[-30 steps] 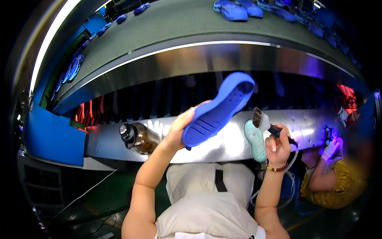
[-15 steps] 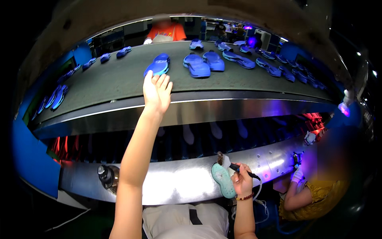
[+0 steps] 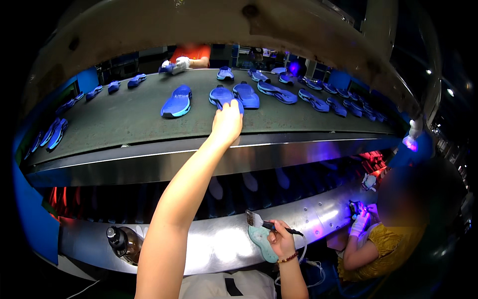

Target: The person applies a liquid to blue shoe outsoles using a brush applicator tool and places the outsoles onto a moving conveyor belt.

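My left hand (image 3: 228,122) reaches over the belt. Its fingers are closed on the near end of a blue shoe sole (image 3: 219,95), partly hiding it. Another blue sole (image 3: 246,95) lies close beside that one on the right, and a single blue sole (image 3: 177,101) rests to the left. Near my body, my right hand (image 3: 282,242) grips a brush (image 3: 257,220) with a black handle and a cord at its end. A mint-green sole (image 3: 261,243) is beside and partly under this hand; I cannot tell if the hand also holds it.
More blue soles line the dark green belt (image 3: 134,122) at both sides. A dark capped bottle (image 3: 124,244) stands on the metal ledge (image 3: 214,249). Across the belt, a person's gloved hands (image 3: 178,65) handle a blue sole. At right sits a co-worker in yellow (image 3: 386,259).
My left hand has moved right, from the single sole to the left one of the pair, and closed on it. The view has shifted. Across the belt, gloved hands now handle a sole.
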